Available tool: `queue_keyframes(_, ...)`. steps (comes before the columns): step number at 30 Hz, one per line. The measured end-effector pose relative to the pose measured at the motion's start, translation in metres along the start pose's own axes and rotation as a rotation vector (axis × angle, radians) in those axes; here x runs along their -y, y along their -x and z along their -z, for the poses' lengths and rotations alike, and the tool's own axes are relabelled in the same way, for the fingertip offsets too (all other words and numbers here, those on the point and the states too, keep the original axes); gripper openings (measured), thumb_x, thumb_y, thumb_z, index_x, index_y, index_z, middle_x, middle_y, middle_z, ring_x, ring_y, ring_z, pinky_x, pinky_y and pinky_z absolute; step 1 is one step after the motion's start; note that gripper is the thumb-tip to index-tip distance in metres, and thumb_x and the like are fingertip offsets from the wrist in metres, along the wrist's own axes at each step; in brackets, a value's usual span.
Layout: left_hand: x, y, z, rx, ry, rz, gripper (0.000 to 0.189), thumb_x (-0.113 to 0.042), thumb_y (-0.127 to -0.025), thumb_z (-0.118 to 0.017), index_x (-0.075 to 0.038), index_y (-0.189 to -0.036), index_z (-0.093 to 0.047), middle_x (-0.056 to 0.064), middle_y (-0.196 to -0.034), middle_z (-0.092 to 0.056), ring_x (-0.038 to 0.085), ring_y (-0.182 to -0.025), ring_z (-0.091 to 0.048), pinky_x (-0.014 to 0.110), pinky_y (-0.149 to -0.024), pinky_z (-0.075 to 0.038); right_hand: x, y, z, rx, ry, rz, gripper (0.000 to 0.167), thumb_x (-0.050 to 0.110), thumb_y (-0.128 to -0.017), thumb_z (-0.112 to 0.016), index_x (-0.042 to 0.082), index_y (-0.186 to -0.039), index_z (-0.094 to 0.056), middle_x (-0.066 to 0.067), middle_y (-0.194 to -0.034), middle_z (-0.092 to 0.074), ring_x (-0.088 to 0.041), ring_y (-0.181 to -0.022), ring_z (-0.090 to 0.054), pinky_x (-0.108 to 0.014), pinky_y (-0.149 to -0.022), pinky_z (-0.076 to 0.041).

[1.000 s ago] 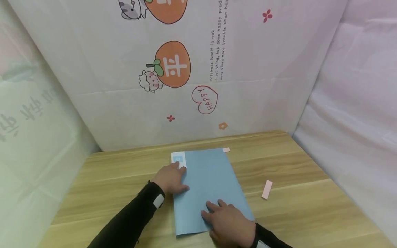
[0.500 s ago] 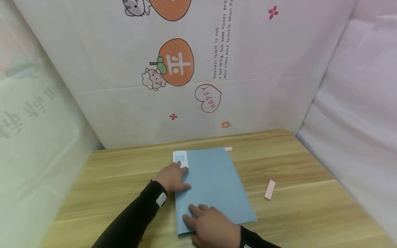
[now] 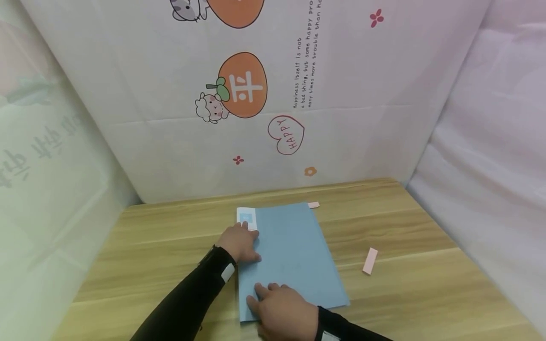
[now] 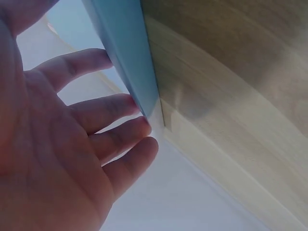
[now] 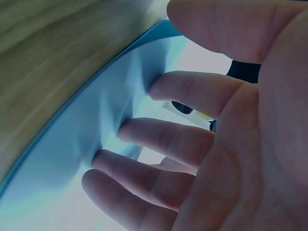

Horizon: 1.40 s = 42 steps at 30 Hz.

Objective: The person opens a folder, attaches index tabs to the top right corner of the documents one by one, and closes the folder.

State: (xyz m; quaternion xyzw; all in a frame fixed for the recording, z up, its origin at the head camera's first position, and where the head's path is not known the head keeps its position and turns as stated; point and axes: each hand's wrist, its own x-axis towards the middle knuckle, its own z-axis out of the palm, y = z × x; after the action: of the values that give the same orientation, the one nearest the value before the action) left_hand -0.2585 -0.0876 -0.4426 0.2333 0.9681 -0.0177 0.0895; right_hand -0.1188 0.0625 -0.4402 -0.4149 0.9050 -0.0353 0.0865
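Note:
A flat, thin blue-covered booklet [image 3: 294, 251] lies on the wooden table in the head view, a white patch with a pale blue square [image 3: 246, 217] at its far left corner. My left hand [image 3: 240, 243] rests on its left side, fingertips at the white patch. In the left wrist view, that hand's spread fingers [image 4: 110, 110] touch along the booklet's blue edge [image 4: 127, 45]. My right hand [image 3: 283, 310] lies over the near left part of the cover. Its fingertips [image 5: 127, 130] press on the blue surface [image 5: 62, 144] in the right wrist view. Neither hand grips anything.
One pink strip [image 3: 370, 261] lies right of the booklet on the wooden table [image 3: 170, 251]. Another pink strip [image 3: 313, 205] sits at the booklet's far right corner. White printed cloth [image 3: 192, 156] hangs behind the table, with more cloth [image 3: 482, 189] along the sides.
My right hand has slid left across the booklet's near part, toward its left edge. The left hand stays near the white patch. The head view has shifted slightly.

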Motion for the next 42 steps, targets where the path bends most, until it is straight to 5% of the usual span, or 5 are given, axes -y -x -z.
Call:
queue_keyframes(7,0.004,0.0,-0.003,-0.011,-0.007,-0.016,0.067,-0.053,-0.086,-0.07,-0.014,-0.14,-0.059,0.021,-0.15,-0.042,0.038,-0.136,-0.038,0.053,-0.105,-0.036,-0.017,0.018,0.0,-0.062,-0.016,0.039,0.045,0.034,-0.091,-0.07,0.018,-0.133,-0.063,-0.005,-0.134,-0.059,-0.017,-0.115,-0.059,-0.035,-0.085,-0.053)
queue_keyframes(10,0.009,0.005,-0.006,-0.02,0.012,-0.034,0.069,-0.056,-0.09,-0.065,-0.014,-0.144,-0.055,0.02,-0.154,-0.037,0.039,-0.14,-0.033,0.054,-0.108,-0.032,-0.038,0.034,0.002,-0.111,0.017,0.01,0.029,0.028,-0.088,-0.069,0.019,-0.116,-0.069,-0.004,-0.121,-0.065,-0.016,-0.103,-0.063,-0.035,-0.08,-0.054)
queue_keyframes(17,0.007,0.022,-0.012,-0.088,0.009,-0.07,0.066,-0.054,-0.098,-0.054,-0.013,-0.149,-0.048,0.017,-0.154,-0.038,0.037,-0.14,-0.034,0.054,-0.11,-0.029,-0.11,0.086,0.006,-0.227,0.099,-0.352,0.008,0.02,-0.087,-0.07,0.014,-0.087,-0.065,0.002,-0.073,-0.053,-0.013,-0.063,-0.049,-0.029,-0.05,-0.043)
queue_keyframes(23,0.0,0.043,-0.015,-0.118,-0.016,-0.111,0.063,-0.053,-0.098,-0.053,-0.013,-0.146,-0.052,0.017,-0.151,-0.042,0.037,-0.138,-0.038,0.054,-0.109,-0.032,-0.15,0.12,0.002,-0.169,0.008,-0.638,0.01,0.017,-0.092,-0.067,0.011,-0.084,-0.064,0.003,-0.063,-0.047,-0.013,-0.056,-0.045,-0.029,-0.046,-0.041)
queue_keyframes(42,-0.006,0.094,-0.018,-0.087,0.043,-0.173,0.064,-0.053,-0.098,-0.055,-0.01,-0.145,-0.053,0.019,-0.15,-0.043,0.038,-0.134,-0.043,0.054,-0.105,-0.037,-0.212,0.164,-0.013,-0.223,-0.062,-0.683,0.018,-0.007,-0.086,-0.06,0.01,-0.086,-0.066,-0.006,-0.081,-0.057,-0.022,-0.073,-0.055,-0.036,-0.055,-0.05)
